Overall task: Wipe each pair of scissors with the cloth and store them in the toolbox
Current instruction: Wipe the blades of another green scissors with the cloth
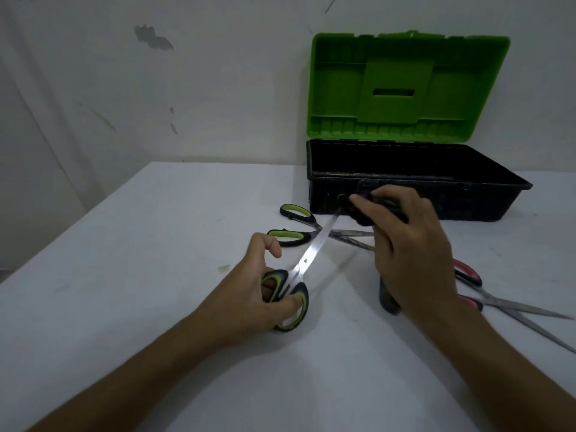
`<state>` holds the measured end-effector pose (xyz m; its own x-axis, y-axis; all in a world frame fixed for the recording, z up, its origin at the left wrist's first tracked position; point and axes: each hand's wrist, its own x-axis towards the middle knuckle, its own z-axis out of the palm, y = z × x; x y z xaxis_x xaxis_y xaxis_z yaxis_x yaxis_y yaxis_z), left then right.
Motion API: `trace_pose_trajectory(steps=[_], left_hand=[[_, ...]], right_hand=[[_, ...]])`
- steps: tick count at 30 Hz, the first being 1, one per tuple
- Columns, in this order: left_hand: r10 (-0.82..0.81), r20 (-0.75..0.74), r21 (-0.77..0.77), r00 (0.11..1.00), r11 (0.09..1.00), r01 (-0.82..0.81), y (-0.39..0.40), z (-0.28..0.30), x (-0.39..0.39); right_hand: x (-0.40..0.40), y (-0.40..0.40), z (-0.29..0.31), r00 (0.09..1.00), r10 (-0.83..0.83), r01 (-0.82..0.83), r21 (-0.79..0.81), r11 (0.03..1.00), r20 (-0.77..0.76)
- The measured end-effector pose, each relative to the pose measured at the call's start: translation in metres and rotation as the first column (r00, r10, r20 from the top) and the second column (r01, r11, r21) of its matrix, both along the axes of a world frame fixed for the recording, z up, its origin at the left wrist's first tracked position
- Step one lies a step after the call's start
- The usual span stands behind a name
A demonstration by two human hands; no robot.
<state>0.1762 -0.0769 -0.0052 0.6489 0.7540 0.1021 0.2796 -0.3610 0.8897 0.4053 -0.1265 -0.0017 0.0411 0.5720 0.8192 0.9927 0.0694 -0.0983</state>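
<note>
A white, cloth-like worktop [156,244] meets a scuffed pale wall [156,88]. At its far edge stands the toolbox [467,201], a black plastic tub with its ribbed green lid [405,88] upright. Before it lie open green-handled scissors [296,213], and to the right, red-handled scissors [467,275], partly behind the right forearm. The left hand [258,294] grips the loops of the held scissors [308,257], steel blades closed and raised. The right hand [411,244] curls round a dark cloth [364,213] at the blade tip.
</note>
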Motion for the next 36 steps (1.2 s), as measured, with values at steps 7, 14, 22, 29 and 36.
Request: trace_pose_trajectory(steps=[7, 14, 22, 29, 36], left_hand=[[0.073, 0.065, 0.059, 0.995, 0.995, -0.077, -0.002, 0.003, -0.001], [0.145, 0.082, 0.072, 0.986, 0.986, -0.151, 0.001, 0.001, -0.003], [0.149, 0.031, 0.015, 0.988, 0.989, -0.150, 0.002, -0.002, 0.006], [0.095, 0.069, 0.074, 0.993, 0.992, -0.100, -0.001, 0.000, 0.002], [0.124, 0.092, -0.030, 0.988, 0.992, -0.122, 0.001, 0.002, 0.007]], right_hand=[[-0.034, -0.010, -0.004, 0.951, 0.274, -0.265, -0.080, 0.961, 0.140], [-0.019, -0.001, -0.004, 0.987, 0.131, -0.123, -0.091, 0.988, 0.090], [-0.019, -0.017, 0.004, 0.975, 0.221, -0.221, 0.007, 0.975, 0.006], [-0.022, -0.005, -0.010, 0.963, 0.253, -0.240, -0.142, 0.960, 0.088], [0.002, -0.008, -0.004, 0.992, 0.124, -0.125, -0.027, 0.992, -0.037]])
